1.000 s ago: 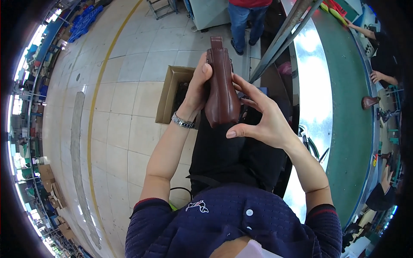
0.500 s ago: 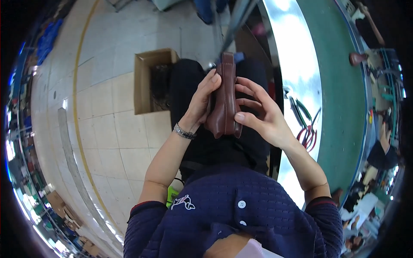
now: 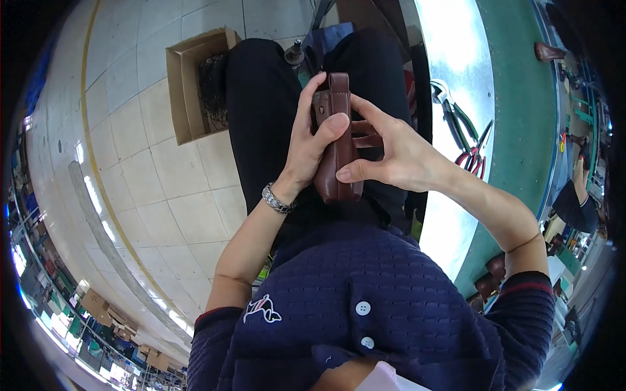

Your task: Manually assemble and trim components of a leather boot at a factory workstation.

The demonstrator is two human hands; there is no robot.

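Above my lap I hold a brown leather pouch (image 3: 338,161), roughly upright with its narrow stitched side facing up at me. A leather loop or strap stands at its far end, and a small round metal stud shows on its left face. My left hand (image 3: 310,140) wraps the left side, the thumb pressing across the narrow side. My right hand (image 3: 391,153) grips from the right, its thumb low on the pouch and its fingers bent against the right face. The fingertips of that hand are partly hidden behind the leather.
A cardboard box (image 3: 175,98) with dark stringy material stands on the floor at left. On the shiny metal bench strip (image 3: 450,234) at right lie pliers (image 3: 456,114) and red-handled scissors (image 3: 471,159). Beyond is a green surface (image 3: 515,130) with a brown leather piece (image 3: 549,52).
The pouch has turned slightly, so the stud on its left face now shows. My left thumb has moved onto the narrow side. The whole view has shifted.
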